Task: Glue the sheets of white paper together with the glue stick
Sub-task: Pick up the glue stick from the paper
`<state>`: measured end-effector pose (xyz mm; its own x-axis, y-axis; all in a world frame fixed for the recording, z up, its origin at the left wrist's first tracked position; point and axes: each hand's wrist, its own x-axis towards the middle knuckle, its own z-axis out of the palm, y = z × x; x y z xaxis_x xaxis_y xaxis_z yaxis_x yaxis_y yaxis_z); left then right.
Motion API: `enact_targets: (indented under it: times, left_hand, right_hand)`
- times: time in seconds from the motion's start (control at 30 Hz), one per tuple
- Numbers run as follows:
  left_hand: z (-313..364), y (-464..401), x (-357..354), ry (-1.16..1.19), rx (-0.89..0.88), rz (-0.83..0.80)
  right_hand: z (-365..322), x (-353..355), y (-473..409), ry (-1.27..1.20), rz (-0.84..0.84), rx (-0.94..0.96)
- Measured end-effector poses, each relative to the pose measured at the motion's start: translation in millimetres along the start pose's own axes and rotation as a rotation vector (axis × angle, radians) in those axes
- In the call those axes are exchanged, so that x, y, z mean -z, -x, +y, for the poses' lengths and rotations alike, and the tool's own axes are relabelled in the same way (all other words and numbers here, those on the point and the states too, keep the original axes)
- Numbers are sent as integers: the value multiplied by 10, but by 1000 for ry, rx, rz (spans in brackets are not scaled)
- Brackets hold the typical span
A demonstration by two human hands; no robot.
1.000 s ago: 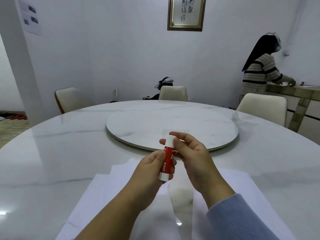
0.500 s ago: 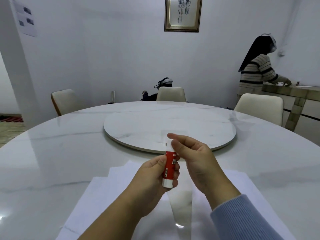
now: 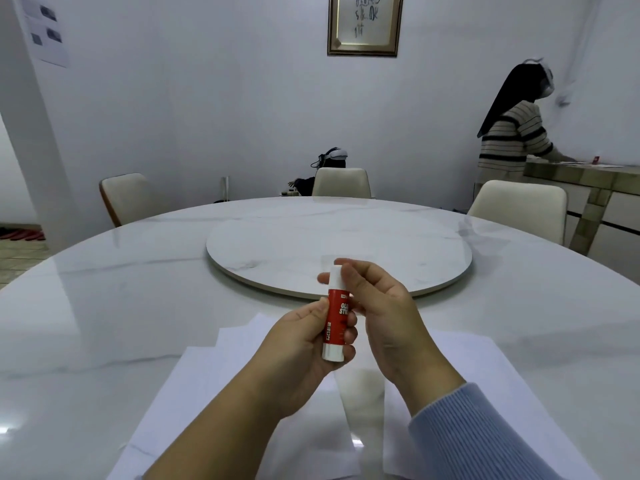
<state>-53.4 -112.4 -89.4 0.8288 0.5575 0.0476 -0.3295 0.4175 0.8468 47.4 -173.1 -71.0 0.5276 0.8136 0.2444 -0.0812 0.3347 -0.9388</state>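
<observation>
A red and white glue stick (image 3: 335,317) stands nearly upright in the air in front of me. My left hand (image 3: 304,344) grips its red body and lower end. My right hand (image 3: 377,313) pinches the white cap at the top with thumb and fingers. Below my hands, sheets of white paper lie flat on the table: a loose stack on the left (image 3: 207,372) and another sheet on the right (image 3: 485,379), with a narrow gap of bare table between them.
A round white marble table (image 3: 104,306) carries a raised turntable (image 3: 346,244) in its middle. Cream chairs (image 3: 519,206) stand around the far side. A person in a striped top (image 3: 512,133) stands at a counter at the far right.
The hands and glue stick keep almost the same pose. The head view has tilted and shifted slightly, and my right fingers have resettled on the cap.
</observation>
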Motion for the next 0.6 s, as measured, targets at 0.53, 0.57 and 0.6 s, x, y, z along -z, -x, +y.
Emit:
enact_targets:
  times: [0.53, 0.57, 0.6]
  left_hand:
    - [-16, -4, 14, -22, 14, -40]
    - [-10, -5, 15, -13, 16, -33]
    - [-9, -9, 14, -1, 20, -26]
  right_hand:
    - [-48, 31, 12, 34, 54, -13]
    - [-51, 37, 15, 7, 29, -30]
    - [-45, 39, 19, -12, 6, -45]
